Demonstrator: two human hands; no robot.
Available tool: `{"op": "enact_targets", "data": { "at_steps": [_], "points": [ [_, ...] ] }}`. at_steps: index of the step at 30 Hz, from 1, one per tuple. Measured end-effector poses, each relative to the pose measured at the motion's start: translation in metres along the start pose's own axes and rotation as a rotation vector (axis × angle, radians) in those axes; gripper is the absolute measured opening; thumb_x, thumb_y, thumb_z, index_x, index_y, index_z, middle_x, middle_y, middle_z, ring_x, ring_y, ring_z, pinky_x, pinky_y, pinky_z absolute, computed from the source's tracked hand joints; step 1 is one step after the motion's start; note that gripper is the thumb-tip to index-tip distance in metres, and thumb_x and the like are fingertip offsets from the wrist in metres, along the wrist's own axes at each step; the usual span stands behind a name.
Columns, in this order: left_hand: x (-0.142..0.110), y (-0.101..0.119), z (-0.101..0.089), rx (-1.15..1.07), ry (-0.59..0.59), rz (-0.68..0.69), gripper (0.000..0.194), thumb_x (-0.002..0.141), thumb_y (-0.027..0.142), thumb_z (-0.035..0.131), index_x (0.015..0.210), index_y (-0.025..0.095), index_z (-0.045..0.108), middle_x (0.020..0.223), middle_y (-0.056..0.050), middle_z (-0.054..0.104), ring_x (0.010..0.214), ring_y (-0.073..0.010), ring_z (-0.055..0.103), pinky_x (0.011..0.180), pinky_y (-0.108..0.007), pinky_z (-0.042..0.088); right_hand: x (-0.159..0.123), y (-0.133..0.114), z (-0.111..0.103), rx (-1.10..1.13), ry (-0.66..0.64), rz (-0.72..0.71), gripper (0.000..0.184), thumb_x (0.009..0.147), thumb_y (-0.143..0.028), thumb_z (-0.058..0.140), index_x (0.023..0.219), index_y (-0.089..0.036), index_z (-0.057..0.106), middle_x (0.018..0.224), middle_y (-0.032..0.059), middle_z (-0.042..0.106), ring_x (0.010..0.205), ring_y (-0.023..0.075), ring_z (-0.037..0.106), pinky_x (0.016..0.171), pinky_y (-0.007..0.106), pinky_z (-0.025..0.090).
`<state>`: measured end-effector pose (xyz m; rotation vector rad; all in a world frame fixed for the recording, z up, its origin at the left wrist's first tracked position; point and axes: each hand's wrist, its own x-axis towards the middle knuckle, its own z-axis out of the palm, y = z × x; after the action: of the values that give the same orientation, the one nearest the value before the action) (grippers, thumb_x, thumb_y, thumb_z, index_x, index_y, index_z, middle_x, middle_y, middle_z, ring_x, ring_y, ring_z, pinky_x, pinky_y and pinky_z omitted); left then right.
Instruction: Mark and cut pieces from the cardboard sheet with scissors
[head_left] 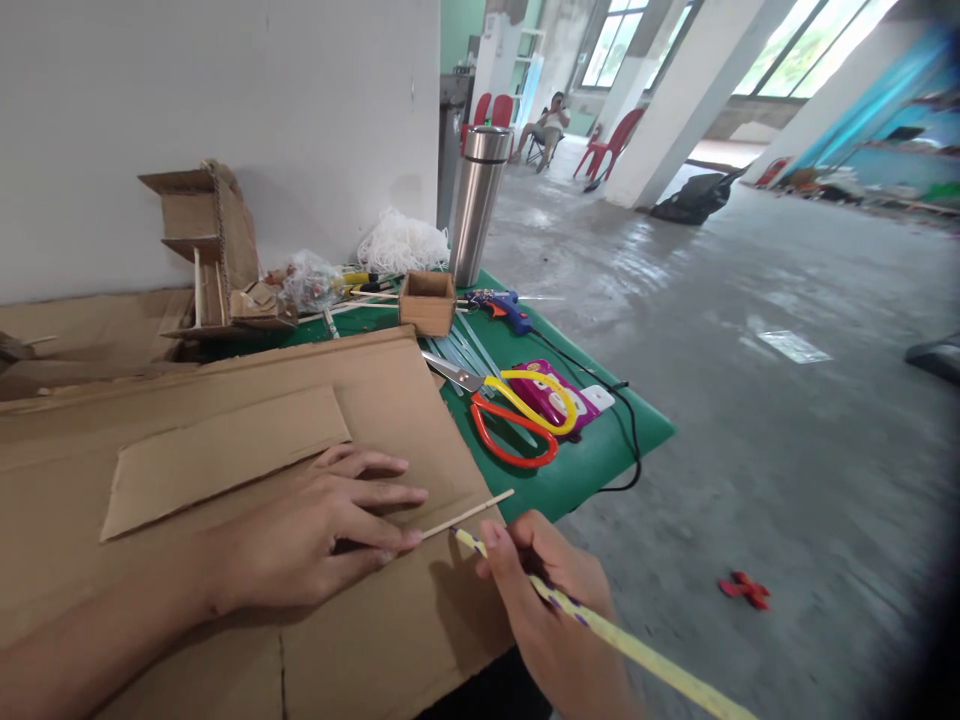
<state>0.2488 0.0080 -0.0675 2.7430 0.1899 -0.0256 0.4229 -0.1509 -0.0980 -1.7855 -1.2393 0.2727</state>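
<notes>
My left hand [330,525] lies on a large sheet of cardboard [405,610], fingers stretched out and apart. Its index finger and thumb tips press beside the end of a thin wooden stick [469,515], which reaches just past the sheet's right edge. My right hand [559,610] is closed round a long pale-yellow pencil [637,645] with purple marks. The pencil's dark tip is close to the stick, over the cardboard; whether it touches is unclear. Above my left hand lies a smaller cut cardboard strip [225,455].
Scissors [517,405] with yellow and red handles lie on the green table [592,450], near a purple pouch [547,385] and a blue glue gun [502,305]. Behind stand a small cardboard box [427,315], a steel flask [478,205] and a cardboard structure [232,230]. A person [551,120] sits far off.
</notes>
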Motion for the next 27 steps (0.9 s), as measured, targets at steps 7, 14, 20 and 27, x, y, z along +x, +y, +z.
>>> {"op": "enact_targets", "data": {
  "at_steps": [7,14,20,27],
  "points": [
    [0.001,0.001,-0.001,-0.016,0.007,0.003,0.029,0.092,0.031,0.049,0.115,0.043,0.062,0.131,0.005,0.058,0.127,-0.0238,0.042,0.098,-0.043,0.033,0.001,0.004,-0.004,-0.014,0.048,0.035,0.04,0.091,-0.037,0.049,0.054,-0.019,0.052,0.042,-0.0056,0.047,0.036,0.0069,0.041,0.036,0.018,0.029],
    [0.001,0.001,-0.001,-0.006,-0.004,-0.006,0.028,0.092,0.032,0.05,0.114,0.044,0.062,0.132,0.007,0.056,0.127,-0.0239,0.042,0.098,-0.043,0.031,0.001,0.013,-0.011,-0.056,0.146,0.102,0.04,0.089,-0.039,0.052,0.055,-0.019,0.053,0.045,-0.0035,0.054,0.038,0.008,0.042,0.037,0.019,0.03],
    [0.001,0.001,-0.001,-0.006,-0.001,-0.007,0.028,0.092,0.031,0.05,0.114,0.044,0.062,0.132,0.008,0.056,0.127,-0.0236,0.041,0.097,-0.042,0.032,-0.002,0.002,-0.003,-0.028,0.059,0.04,0.041,0.091,-0.037,0.049,0.054,-0.019,0.051,0.042,-0.0058,0.045,0.037,0.0069,0.039,0.037,0.019,0.029],
    [0.0,0.001,-0.001,-0.001,-0.016,-0.012,0.028,0.092,0.032,0.049,0.114,0.044,0.062,0.133,0.007,0.056,0.128,-0.0241,0.04,0.099,-0.045,0.03,0.001,0.018,-0.014,-0.082,0.17,0.183,0.04,0.089,-0.044,0.051,0.056,-0.02,0.055,0.047,-0.0027,0.055,0.04,0.0096,0.046,0.039,0.02,0.033]
  ]
}}
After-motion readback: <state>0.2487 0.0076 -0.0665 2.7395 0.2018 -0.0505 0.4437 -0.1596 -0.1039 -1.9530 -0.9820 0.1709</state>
